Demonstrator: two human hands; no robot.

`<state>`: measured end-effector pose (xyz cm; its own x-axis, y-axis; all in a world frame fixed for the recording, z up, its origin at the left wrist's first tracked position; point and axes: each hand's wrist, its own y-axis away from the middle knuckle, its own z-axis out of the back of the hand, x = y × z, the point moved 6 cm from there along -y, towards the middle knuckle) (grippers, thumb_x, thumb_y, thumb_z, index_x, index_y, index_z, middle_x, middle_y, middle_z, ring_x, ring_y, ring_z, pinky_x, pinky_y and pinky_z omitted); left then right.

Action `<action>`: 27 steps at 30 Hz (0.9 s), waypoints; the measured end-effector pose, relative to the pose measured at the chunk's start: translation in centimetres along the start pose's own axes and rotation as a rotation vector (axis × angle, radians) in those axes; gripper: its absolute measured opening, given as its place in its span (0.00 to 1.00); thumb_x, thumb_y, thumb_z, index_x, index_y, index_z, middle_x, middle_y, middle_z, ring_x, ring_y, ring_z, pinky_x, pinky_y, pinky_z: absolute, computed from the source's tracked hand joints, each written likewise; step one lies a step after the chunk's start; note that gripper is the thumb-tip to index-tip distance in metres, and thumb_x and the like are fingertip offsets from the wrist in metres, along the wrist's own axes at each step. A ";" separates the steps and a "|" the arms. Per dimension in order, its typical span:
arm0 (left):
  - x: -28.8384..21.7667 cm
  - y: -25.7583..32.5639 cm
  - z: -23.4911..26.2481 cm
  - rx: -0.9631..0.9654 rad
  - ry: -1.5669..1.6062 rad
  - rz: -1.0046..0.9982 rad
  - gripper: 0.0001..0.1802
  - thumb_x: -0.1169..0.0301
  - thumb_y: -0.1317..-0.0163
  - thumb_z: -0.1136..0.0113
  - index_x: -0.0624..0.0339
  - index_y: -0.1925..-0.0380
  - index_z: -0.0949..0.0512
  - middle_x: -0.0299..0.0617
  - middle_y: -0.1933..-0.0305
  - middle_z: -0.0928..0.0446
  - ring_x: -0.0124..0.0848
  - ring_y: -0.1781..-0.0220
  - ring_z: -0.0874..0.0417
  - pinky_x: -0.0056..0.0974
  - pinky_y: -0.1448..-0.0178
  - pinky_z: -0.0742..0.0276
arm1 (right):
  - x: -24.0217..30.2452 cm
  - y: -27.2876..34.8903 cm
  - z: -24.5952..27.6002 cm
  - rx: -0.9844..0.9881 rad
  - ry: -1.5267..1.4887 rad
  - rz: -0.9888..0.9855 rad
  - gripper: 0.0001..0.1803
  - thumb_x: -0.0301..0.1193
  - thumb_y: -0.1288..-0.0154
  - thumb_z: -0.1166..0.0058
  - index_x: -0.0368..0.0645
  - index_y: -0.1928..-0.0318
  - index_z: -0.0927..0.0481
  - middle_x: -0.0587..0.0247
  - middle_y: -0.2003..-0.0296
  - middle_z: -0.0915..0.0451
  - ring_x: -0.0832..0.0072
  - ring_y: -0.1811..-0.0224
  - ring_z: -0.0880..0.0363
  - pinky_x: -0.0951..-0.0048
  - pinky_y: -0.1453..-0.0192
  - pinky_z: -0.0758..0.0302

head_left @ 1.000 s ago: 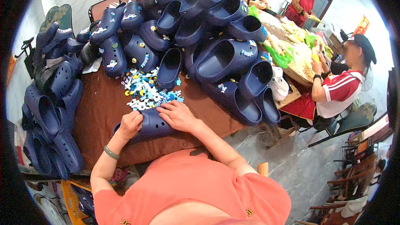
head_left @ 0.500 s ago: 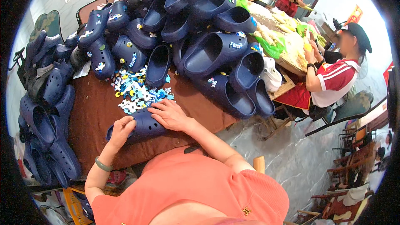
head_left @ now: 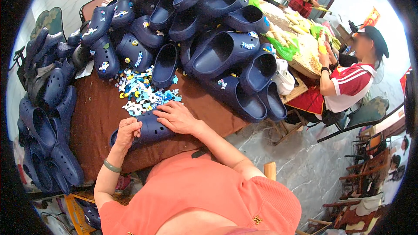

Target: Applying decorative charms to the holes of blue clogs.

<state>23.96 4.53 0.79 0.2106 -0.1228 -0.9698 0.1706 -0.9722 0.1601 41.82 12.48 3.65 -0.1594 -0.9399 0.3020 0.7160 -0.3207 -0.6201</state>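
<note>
A navy clog (head_left: pixel 150 129) with round holes lies sideways on the brown cloth in front of me, its toe toward the right. My right hand (head_left: pixel 176 117) lies over its toe end, fingers bent across the upper and holding it down. Above the clog's heel side, my left hand (head_left: pixel 129 131) is closed with thumb and fingers pressed together. Anything pinched in it is too small to make out. Just beyond the clog spreads a pile of small shoe charms (head_left: pixel 143 91) in blue, white, yellow and black.
Navy clogs (head_left: pixel 222 56) are heaped high at the back, some with charms fitted. More clogs (head_left: pixel 56 135) are stacked on the left. At right, a co-worker (head_left: pixel 352 74) sits by a table with corn cobs and kernels (head_left: pixel 305 52). Other people sit or stand farther back.
My left hand has risen slightly off the clog and turned, so its curled fingers show more. The right hand stays on the clog, shifted only a little.
</note>
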 end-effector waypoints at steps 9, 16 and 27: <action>-0.6 0.7 -0.3 0.027 -0.027 -0.137 0.15 0.75 0.50 0.42 0.57 0.90 0.35 0.32 0.90 0.36 0.24 0.91 0.37 0.27 0.86 0.38 | 0.0 0.0 0.5 0.031 -0.059 -0.009 0.16 0.37 0.36 0.47 0.50 0.49 0.20 0.64 0.50 0.22 0.63 0.53 0.27 0.63 0.47 0.29; -1.5 1.2 0.3 -0.002 -0.075 -0.279 0.19 0.72 0.41 0.44 0.63 0.91 0.30 0.34 0.90 0.34 0.23 0.89 0.34 0.28 0.83 0.44 | -0.5 -0.1 -0.2 0.099 -0.052 -0.028 0.15 0.36 0.34 0.49 0.48 0.49 0.20 0.64 0.49 0.22 0.63 0.53 0.27 0.64 0.47 0.29; -1.3 1.1 0.0 -0.035 -0.281 -0.220 0.18 0.69 0.38 0.40 0.61 0.88 0.24 0.32 0.85 0.27 0.18 0.85 0.32 0.25 0.80 0.41 | 0.0 0.1 0.1 0.040 -0.018 -0.024 0.16 0.38 0.35 0.48 0.46 0.52 0.20 0.63 0.51 0.22 0.62 0.52 0.27 0.62 0.46 0.29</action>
<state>23.84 3.62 2.19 -0.1075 0.0344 -0.9936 0.2160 -0.9747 -0.0572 41.97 12.49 3.60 -0.1647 -0.9297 0.3296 0.7388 -0.3377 -0.5833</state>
